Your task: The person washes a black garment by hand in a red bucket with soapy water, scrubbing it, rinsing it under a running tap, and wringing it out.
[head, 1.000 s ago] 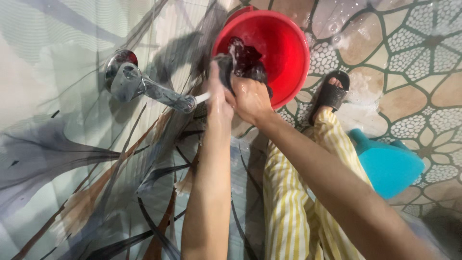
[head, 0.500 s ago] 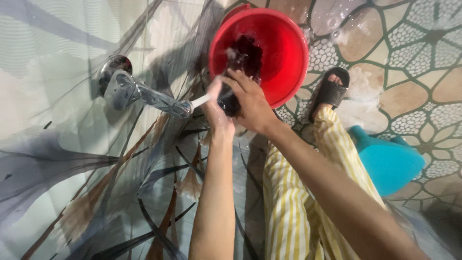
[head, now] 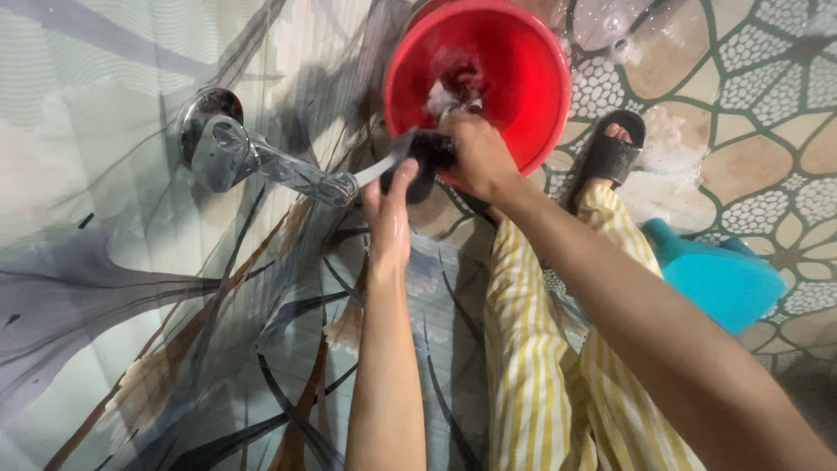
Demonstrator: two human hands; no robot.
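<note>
A dark wet cloth [head: 429, 157] is stretched between both hands over the rim of a red basin [head: 514, 70]. My left hand [head: 390, 205] grips its lower end right under the stream from a chrome wall tap [head: 261, 161]. My right hand [head: 475, 153] clutches the upper end at the basin's near edge. Foamy water shows inside the basin, just past my right hand.
A patterned tiled wall fills the left side. The floor has wet mosaic tiles. My leg in yellow striped trousers [head: 540, 349] ends in a black slipper [head: 610, 157]. A turquoise plastic container [head: 724, 279] stands at the right.
Both hands twisted and shifted the cloth: my right hand moved up to the basin's rim, and the left hand dropped lower under the tap's stream. The cloth is now pulled out longer.
</note>
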